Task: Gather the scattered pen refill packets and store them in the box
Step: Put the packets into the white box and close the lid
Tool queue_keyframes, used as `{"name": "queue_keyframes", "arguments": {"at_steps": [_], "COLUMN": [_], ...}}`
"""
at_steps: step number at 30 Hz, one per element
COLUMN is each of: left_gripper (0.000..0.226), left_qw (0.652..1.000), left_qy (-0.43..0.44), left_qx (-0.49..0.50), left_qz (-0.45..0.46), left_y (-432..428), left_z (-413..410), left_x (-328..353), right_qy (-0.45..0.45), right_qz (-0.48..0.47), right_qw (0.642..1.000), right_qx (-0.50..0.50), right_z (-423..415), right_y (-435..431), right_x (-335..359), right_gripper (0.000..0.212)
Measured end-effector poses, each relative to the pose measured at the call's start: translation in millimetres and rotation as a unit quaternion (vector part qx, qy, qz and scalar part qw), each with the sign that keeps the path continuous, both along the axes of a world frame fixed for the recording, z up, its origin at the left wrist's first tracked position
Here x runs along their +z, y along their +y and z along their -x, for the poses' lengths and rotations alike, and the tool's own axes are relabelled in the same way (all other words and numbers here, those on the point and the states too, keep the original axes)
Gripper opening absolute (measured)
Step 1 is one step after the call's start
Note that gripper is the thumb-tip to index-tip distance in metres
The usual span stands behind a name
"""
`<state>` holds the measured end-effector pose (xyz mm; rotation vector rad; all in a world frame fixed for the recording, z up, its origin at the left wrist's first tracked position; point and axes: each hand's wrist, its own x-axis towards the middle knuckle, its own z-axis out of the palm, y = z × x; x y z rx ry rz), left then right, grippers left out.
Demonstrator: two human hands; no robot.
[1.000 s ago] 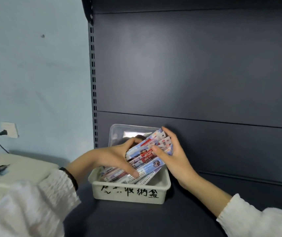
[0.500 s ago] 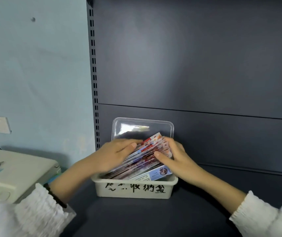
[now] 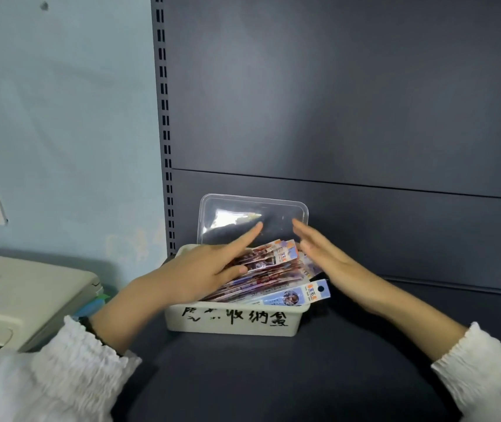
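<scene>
The pen refill packets (image 3: 269, 274) are seen heaped in the cream box (image 3: 231, 322), which stands on the dark shelf (image 3: 273, 376) with its clear lid (image 3: 253, 219) propped upright behind it against the back panel. The left hand (image 3: 200, 274) is laid flat on the left part of the heap, fingers extended and spread, nothing pinched. The right hand (image 3: 325, 258) is held open at the right end of the heap, fingers straight and together; whether it touches the packets cannot be told. 1 blue packet (image 3: 296, 296) is seen overhanging the front right corner of the box, and the heap is judged to rise above the rim. From here that packet could be knocked out onto the shelf if the hands are lifted carelessly. The lid could also be kept from seating by the raised, uneven heap, or packet ends could be crushed under it
</scene>
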<state>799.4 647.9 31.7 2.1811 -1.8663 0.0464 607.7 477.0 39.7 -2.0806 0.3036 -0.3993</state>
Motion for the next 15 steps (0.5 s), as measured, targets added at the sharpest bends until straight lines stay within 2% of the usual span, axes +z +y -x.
{"name": "queue_keyframes", "arguments": {"at_steps": [3, 6, 8, 10, 13, 15], "left_gripper": [0.057, 0.068, 0.075, 0.075, 0.069, 0.063], "left_qw": [0.999, 0.994, 0.993, 0.994, 0.991, 0.986], "left_qy": [0.047, 0.083, 0.079, 0.055, 0.017, 0.034], "left_qx": [-0.008, -0.028, -0.024, -0.007, 0.007, -0.005], "left_qz": [0.001, -0.059, -0.088, -0.092, -0.134, -0.166], "left_y": [1, 2, 2, 1, 0, -1], "left_z": [3, 9, 10, 9, 10, 10], "left_x": [0, -1, -1, -1, 1, 0], "right_qy": [0.023, 0.004, -0.016, -0.034, -0.073, -0.116], "right_qz": [0.040, 0.082, 0.064, 0.054, 0.019, -0.031], "right_qw": [0.999, 0.996, 0.997, 0.997, 0.996, 0.990], "right_qx": [0.002, -0.023, -0.033, -0.040, -0.049, -0.075], "right_z": [1, -9, -17, -21, -23, -20], "right_y": [12, 16, 16, 15, 11, 7], "right_x": [-11, -23, -25, -25, -27, -26], "right_gripper": [0.062, 0.067, 0.064, 0.053, 0.039, 0.032]}}
